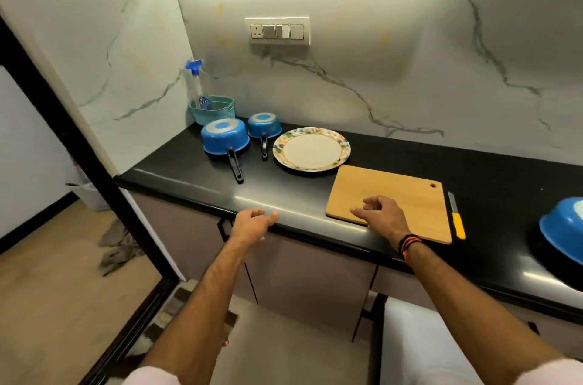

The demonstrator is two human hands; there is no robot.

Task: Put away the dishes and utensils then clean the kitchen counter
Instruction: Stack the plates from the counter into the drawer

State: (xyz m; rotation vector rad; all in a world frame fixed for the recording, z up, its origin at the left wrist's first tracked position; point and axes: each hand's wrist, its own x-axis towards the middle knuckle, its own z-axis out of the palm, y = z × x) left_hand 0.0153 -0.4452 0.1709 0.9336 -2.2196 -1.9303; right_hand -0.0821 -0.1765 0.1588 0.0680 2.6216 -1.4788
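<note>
On the black counter [315, 195], two upturned blue saucepans [224, 136] sit near the back-left corner beside a floral plate [311, 149]. The left hand [252, 223], fingers loosely extended and holding nothing, hovers at the front edge; the right hand [380, 214], fingers relaxed and empty, reaches over the wooden cutting board [391, 200]. A yellow-handled knife [456, 216] lies just beside the board's right side; dragging the board carelessly could knock it toward the front edge.

1 head cam, angled fwd & down over counter [195, 176], close.
</note>
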